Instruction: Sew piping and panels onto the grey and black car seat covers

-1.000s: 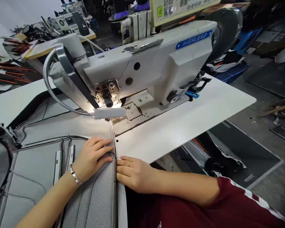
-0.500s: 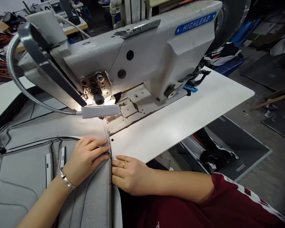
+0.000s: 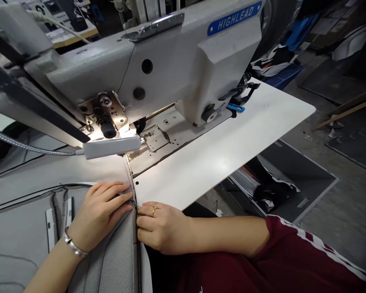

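Note:
A large grey padded fabric cover [image 3: 116, 254] with dark seams lies across the left side of the sewing table, its long edge running up to the sewing machine's needle area. My left hand [image 3: 102, 213], with a silver bracelet, rests on top of this cover, its fingertips and thumb closed on the seam at the edge. Just beside it, my right hand [image 3: 164, 228], wearing a gold ring, curls its fingers around the same edge from the right. The undersides of the fingers are hidden. Above the hands stands a grey HIGHLEAD sewing machine [image 3: 171, 65], its lit needle area partly covered by a lamp [image 3: 111, 147].
A white tabletop [image 3: 213, 158] stretches right of the machine bed. Two pale strips [image 3: 51, 228] lie on the cover by my left wrist. On the floor, a grey bin [image 3: 311, 183] holds dark material. More fabric pieces [image 3: 274, 61] are stacked behind the table.
The view has shifted, so the machine and cover appear further left and slightly larger. Both hands keep nearly the same places along the cover's edge.

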Action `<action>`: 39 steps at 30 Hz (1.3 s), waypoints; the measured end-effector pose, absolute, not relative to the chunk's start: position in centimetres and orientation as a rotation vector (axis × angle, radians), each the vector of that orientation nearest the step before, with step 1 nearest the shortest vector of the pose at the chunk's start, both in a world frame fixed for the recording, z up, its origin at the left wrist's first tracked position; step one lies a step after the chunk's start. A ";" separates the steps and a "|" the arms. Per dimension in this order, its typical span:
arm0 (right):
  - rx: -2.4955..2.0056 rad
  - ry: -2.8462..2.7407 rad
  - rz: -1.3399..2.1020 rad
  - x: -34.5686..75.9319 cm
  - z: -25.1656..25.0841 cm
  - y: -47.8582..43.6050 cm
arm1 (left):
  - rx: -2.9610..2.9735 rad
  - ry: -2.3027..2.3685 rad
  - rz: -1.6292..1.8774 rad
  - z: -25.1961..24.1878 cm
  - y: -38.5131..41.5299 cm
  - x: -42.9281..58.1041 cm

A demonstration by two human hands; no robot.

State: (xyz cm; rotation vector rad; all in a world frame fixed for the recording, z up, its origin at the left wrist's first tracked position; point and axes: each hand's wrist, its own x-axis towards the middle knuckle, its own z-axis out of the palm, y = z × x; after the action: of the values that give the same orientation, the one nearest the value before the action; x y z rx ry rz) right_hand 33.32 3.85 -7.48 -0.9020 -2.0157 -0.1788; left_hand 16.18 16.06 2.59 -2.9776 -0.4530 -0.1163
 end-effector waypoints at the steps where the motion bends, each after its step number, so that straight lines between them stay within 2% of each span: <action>1: -0.904 -2.016 -0.179 33.3 -7.5 3.9 | -2.975 -0.448 -0.125 2.6 16.1 16.2; 24: -0.901 -1.997 -0.197 33.1 -7.9 3.7 | -2.935 -0.393 -0.078 2.4 15.8 16.3; 32: -0.956 -1.968 -0.270 32.6 -6.3 4.7 | -3.038 -0.398 -0.041 3.7 16.3 16.8; 35: -0.920 -2.025 -0.330 32.5 -6.2 5.0 | -3.132 -0.522 0.028 4.2 18.9 17.6; 39: -0.881 -2.015 -0.339 32.7 -6.1 4.8 | -2.840 -0.746 -0.153 3.2 21.5 18.7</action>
State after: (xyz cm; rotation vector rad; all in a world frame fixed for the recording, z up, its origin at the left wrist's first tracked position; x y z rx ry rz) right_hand 32.75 4.77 -6.14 -0.8808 -2.0149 -0.3388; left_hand 18.74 21.53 3.17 -2.8404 -0.7464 -0.1535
